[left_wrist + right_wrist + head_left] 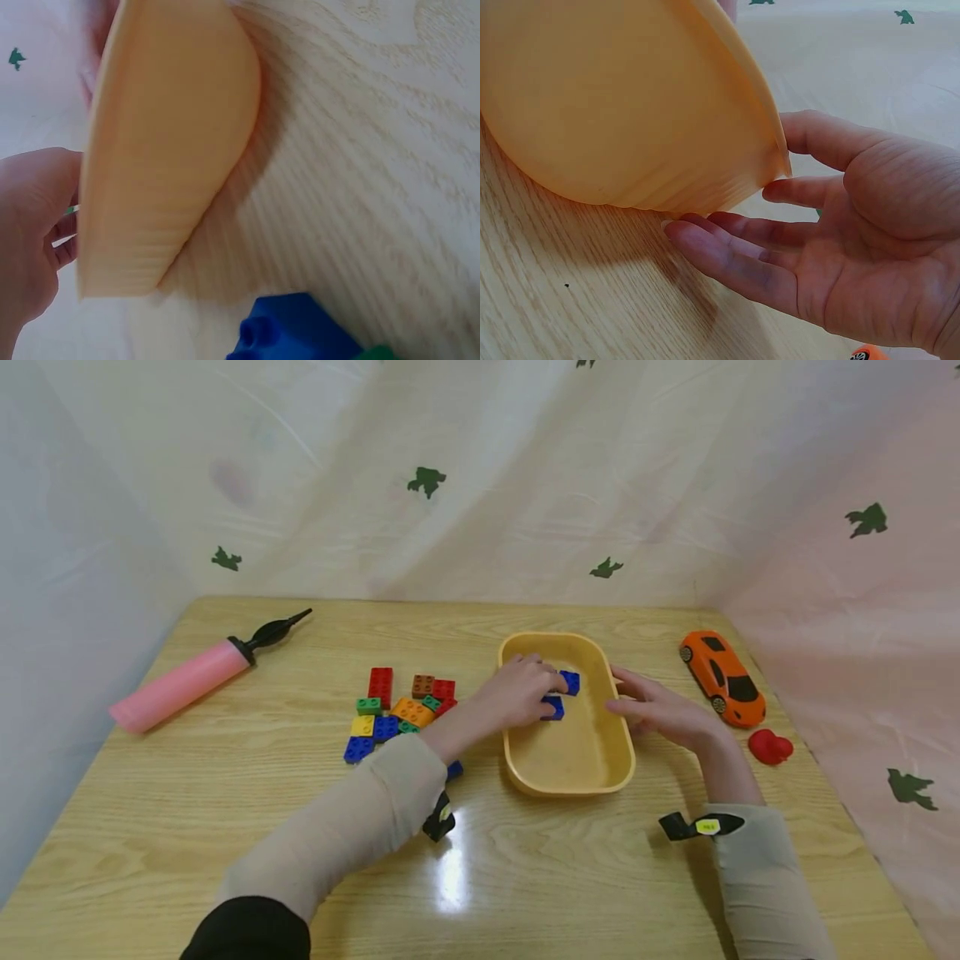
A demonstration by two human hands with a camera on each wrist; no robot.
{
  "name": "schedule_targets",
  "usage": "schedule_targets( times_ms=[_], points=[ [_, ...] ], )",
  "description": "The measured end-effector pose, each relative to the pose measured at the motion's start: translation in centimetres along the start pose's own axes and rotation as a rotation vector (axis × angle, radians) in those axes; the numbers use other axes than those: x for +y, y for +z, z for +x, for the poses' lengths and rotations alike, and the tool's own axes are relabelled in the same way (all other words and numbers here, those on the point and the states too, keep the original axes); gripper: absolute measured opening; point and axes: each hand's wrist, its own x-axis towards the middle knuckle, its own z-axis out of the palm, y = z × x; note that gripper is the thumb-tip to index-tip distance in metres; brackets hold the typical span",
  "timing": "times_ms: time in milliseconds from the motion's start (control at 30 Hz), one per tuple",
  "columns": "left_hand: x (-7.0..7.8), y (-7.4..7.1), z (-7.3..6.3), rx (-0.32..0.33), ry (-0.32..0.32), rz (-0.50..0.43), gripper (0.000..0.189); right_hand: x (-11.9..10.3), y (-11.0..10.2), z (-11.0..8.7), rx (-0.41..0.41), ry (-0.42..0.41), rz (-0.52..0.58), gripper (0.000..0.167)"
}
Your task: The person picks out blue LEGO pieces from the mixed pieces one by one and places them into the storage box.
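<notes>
A yellow plastic tub (570, 760) stands on the table with two blue toy bricks (572, 683) inside it. My left hand (521, 689) reaches over the tub's left rim. Its finger and thumb are spread apart, with tips at the two bricks and partly covering them; the left wrist view hides the fingertips behind the tub wall (172, 112). At the tub's right side, my right hand (660, 710) holds the rim. In the right wrist view its thumb (825, 139) laps over the rim while the other fingers lie against the outer wall.
Left of the tub lie several coloured bricks (416, 712), partly behind my left forearm. A pink hand pump (187, 685) lies at the far left. An orange toy car (723, 678) and a small red object (770, 747) are at the right table edge. A patterned curtain (510, 527) hangs behind.
</notes>
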Motion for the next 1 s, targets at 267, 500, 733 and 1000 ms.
schedule_targets(
  times_ms=[267,500,733,1000],
  points=[
    [-1.7,-2.6,-2.1,0.163,0.089,-0.057,0.030,0.0,-0.1,-0.3,0.007,0.012,-0.010,0.075],
    [-3.0,-4.8,-6.0,0.252,0.043,-0.102,0.030,0.0,-0.1,-0.4,0.012,0.024,-0.014,0.076],
    [-4.3,-5.7,-10.1,0.319,0.028,-0.124,0.027,-0.2,-0.1,-0.2,0.009,0.040,-0.024,0.075],
    [-5.2,-5.5,-13.6,0.328,0.005,-0.109,0.027,-0.3,0.0,-0.2,0.014,0.046,-0.027,0.076]
  ],
)
